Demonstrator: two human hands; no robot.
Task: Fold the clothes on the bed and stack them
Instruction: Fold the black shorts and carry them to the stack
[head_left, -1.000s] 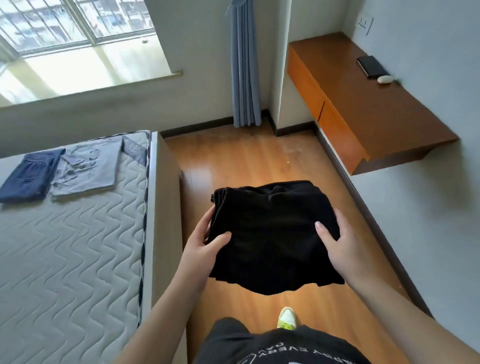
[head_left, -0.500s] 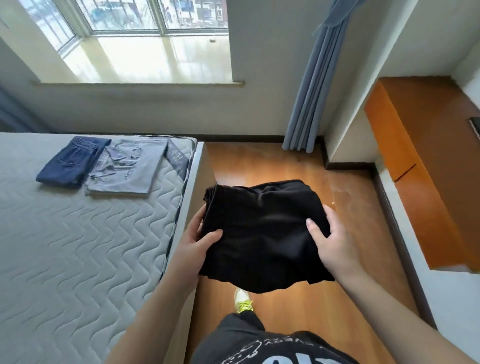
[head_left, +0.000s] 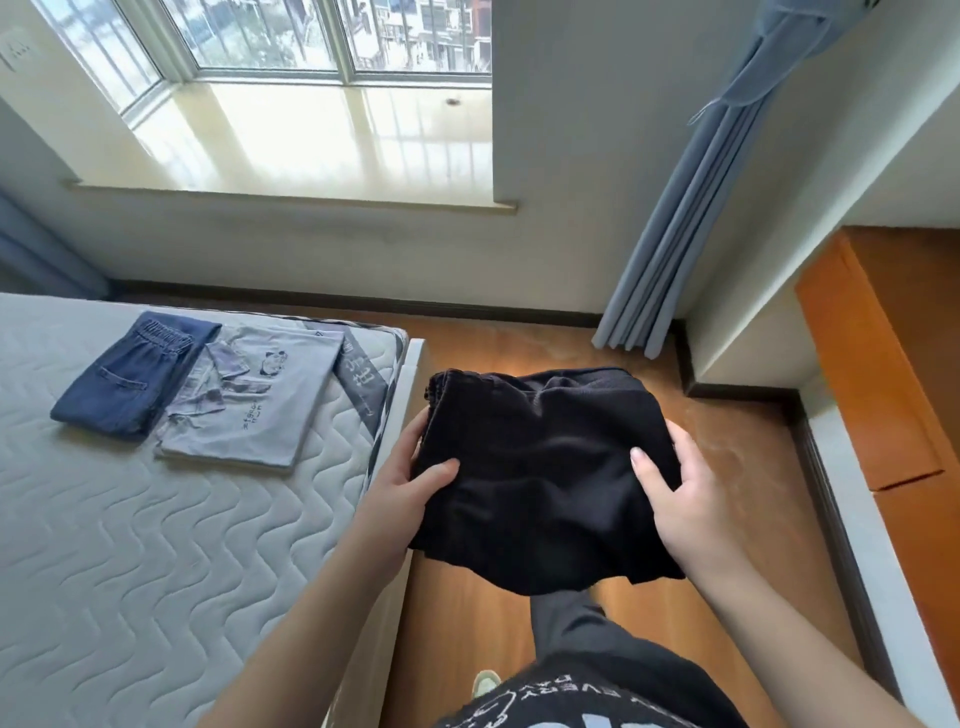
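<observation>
Carrying the folded black garment toward the pile at the upper left

Held off the bed, the folded black garment (head_left: 545, 478) hung at mid-frame over the wooden floor (head_left: 727, 519), just right of the bed's edge. The left hand (head_left: 410, 486) gripped its left side, thumb curled over the top and fingers beneath; the right hand (head_left: 675, 499) gripped the right side the same way. Each grip was clamped on the cloth.

The relation that mattered was the direction to the other clothes. The folded grey shirt (head_left: 254, 410) and the folded dark blue trousers (head_left: 135, 374) lay touching side by side on the mattress (head_left: 130, 545), to the upper left of the held bundle and well apart from it. They sat next to each other, not stacked.

The left hand was the nearer one to that pair. The bundle's long axis ran roughly left to right between the hands. Judging from this, the coming move would need to swing the bundle left and away, over the bed's edge.
</observation>
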